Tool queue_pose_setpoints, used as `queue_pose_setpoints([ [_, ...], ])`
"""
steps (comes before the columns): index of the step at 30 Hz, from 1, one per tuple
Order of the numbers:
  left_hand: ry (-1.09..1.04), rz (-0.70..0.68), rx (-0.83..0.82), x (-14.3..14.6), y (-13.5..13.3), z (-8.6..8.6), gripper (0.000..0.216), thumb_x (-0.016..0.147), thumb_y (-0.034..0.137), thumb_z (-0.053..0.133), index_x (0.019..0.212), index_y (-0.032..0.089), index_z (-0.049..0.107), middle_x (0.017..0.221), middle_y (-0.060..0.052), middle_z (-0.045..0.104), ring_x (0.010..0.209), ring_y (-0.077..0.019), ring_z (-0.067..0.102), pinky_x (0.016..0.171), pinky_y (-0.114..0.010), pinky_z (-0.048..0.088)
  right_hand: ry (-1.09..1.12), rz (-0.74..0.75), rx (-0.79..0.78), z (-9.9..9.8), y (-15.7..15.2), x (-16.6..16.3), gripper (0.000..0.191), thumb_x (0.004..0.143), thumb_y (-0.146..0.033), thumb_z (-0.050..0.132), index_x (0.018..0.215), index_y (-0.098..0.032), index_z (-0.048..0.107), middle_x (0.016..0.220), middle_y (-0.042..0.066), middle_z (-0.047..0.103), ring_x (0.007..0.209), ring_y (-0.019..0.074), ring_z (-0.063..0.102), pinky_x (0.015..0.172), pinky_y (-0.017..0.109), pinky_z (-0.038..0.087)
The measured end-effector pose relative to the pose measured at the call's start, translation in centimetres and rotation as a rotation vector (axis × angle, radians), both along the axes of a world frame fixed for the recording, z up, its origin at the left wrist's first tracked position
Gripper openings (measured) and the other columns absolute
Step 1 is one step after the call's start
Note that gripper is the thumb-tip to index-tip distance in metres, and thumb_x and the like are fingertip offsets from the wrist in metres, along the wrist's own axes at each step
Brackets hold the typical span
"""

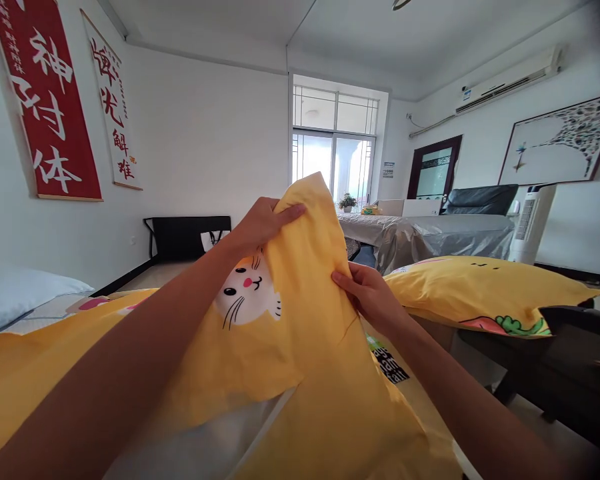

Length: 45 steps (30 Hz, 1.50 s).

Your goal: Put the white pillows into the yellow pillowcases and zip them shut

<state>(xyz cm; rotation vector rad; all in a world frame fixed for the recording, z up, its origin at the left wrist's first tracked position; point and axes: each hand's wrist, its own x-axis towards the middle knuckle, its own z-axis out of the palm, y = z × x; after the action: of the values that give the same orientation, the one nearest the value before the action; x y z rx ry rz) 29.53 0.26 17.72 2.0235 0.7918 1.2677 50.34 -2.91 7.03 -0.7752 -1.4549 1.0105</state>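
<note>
Pinching the yellow pillowcase in both hands, I have it raised in front of me, its upper part standing before the window and the rest spreading down and out to my left. My left grip is closed on the cloth just below the peak, thumb laid over the near face and fingers hidden behind; my right grip is closed lower down on the right-hand edge, thumb likewise in front. As I judge it, the likeliest trouble is slipping: each hold seems to take only a little fabric, so the weight hanging beneath could drag the peak out of my left thumb. Pulling the two holds unevenly might twist the cloth and deepen the slanting creases by my right thumb. Below, white material shows under an edge of the yellow; I cannot tell whether it is lining or filling, and it could bunch if tugged askew. The raised part points upward, narrowing to a blunt corner, its long axis running steeply from low near me to that tip and leaning slightly left. The printed cat face lies on its side, mouth toward the right. Beyond my right forearm, a plump yellow pillow lies well apart.
</note>
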Motion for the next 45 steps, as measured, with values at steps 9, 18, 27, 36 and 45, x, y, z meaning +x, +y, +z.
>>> queue_pose_setpoints([
  [9, -0.046, 0.007, -0.018, 0.7, 0.2, -0.5, 0.042, 0.071, 0.058, 0.067, 0.076, 0.017, 0.059, 0.08, -0.006, 0.067, 0.066, -0.017, 0.064, 0.056, -0.028, 0.051, -0.075, 0.238, -0.131, 0.1, 0.1, -0.3, 0.045, 0.057, -0.033, 0.082, 0.097, -0.017, 0.069, 0.094, 0.008, 0.073, 0.085, 0.0259, 0.068, 0.075, 0.037, 0.055],
  [18, 0.003, 0.083, 0.025, 1.3, 0.8, -1.5, 0.036, 0.076, 0.052, 0.063, 0.067, 0.018, 0.053, 0.06, 0.001, 0.053, 0.05, -0.0101, 0.051, 0.046, -0.023, 0.041, -0.213, 0.257, -0.088, 0.6, 0.1, -4.1, 0.039, 0.054, -0.027, 0.081, 0.092, -0.021, 0.071, 0.088, 0.003, 0.073, 0.084, 0.0267, 0.068, 0.073, 0.036, 0.056],
  [27, -0.035, 0.035, -0.071, 0.7, 1.8, -2.7, 0.038, 0.073, 0.054, 0.067, 0.068, 0.017, 0.055, 0.068, -0.002, 0.061, 0.056, -0.0125, 0.057, 0.049, -0.024, 0.046, -0.208, 0.107, -0.103, -0.8, 1.4, -2.0, 0.039, 0.054, -0.022, 0.08, 0.091, -0.017, 0.069, 0.092, 0.005, 0.073, 0.09, 0.0278, 0.067, 0.077, 0.038, 0.056],
  [36, -0.068, -0.054, -0.106, 1.1, 1.6, -3.0, 0.043, 0.064, 0.056, 0.073, 0.068, 0.015, 0.059, 0.073, -0.004, 0.065, 0.061, -0.0149, 0.062, 0.049, -0.024, 0.048, -0.129, 0.249, -0.129, -1.7, 2.3, 0.6, 0.048, 0.054, -0.03, 0.084, 0.097, -0.016, 0.067, 0.096, 0.007, 0.073, 0.09, 0.0276, 0.068, 0.08, 0.04, 0.055],
  [45, -0.066, -0.078, -0.113, 0.7, 1.4, -2.6, 0.042, 0.063, 0.054, 0.075, 0.071, 0.016, 0.061, 0.072, -0.004, 0.066, 0.06, -0.0148, 0.063, 0.05, -0.025, 0.05, -0.042, 0.206, -0.125, -2.3, 2.5, -0.1, 0.042, 0.054, -0.031, 0.084, 0.09, -0.016, 0.069, 0.092, 0.007, 0.073, 0.085, 0.0269, 0.069, 0.076, 0.038, 0.056],
])
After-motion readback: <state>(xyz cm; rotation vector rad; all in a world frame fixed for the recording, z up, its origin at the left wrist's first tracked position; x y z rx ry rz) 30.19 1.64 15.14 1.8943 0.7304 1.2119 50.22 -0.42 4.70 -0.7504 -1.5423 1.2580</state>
